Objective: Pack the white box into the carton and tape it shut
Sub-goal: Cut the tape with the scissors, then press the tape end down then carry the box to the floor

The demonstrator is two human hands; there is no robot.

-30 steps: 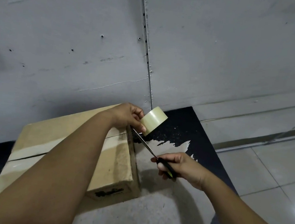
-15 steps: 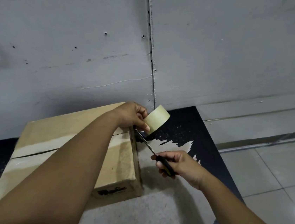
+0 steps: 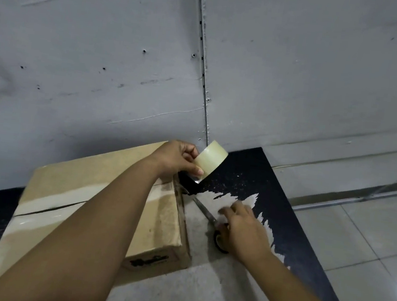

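A brown carton (image 3: pixel 103 199) lies closed on a worn black tabletop (image 3: pixel 258 182), with a strip of clear tape along its top seam. My left hand (image 3: pixel 176 159) grips a roll of clear tape (image 3: pixel 211 158) just past the carton's far right corner. Black-handled scissors (image 3: pixel 211 222) lie on the table right of the carton, blades pointing at that corner. My right hand (image 3: pixel 243 227) rests over their handles, fingers spread; whether it still grips them is unclear. The white box is not visible.
A grey panelled wall (image 3: pixel 129 55) rises right behind the carton. The table's right edge drops off to a tiled floor (image 3: pixel 367 244) with a metal strip along the wall.
My right hand has lowered the scissors from the tape at the carton's corner down onto the table. The tape roll in my left hand has stayed near the corner.
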